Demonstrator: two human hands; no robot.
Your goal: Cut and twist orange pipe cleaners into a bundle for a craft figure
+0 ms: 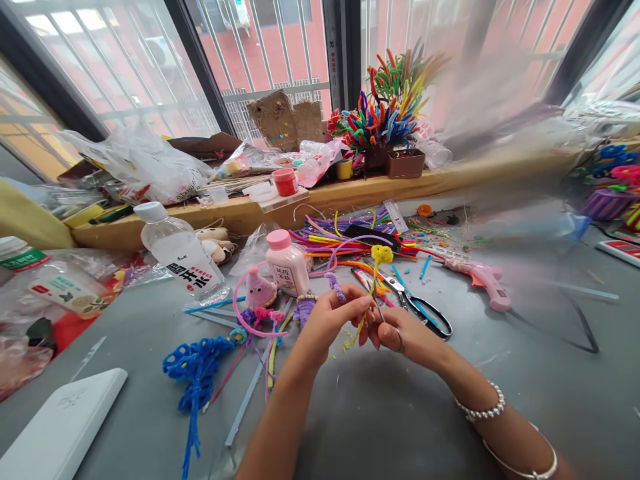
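Above the near part of the grey desk point(390, 427), the yellow fuzzy flower point(382, 254) stood just over your fingertips, its stem point(375, 277) running nearly upright and leaning slightly left toward its lower end. Your left hand point(340, 317) was closed in a pinch on that stem from its left side, while your right hand point(407, 337) was curled around what looked like small metal scissors point(379, 308), lying just right of it. Their tips pointed up and left at the stem, though whether they touched it you could not tell.
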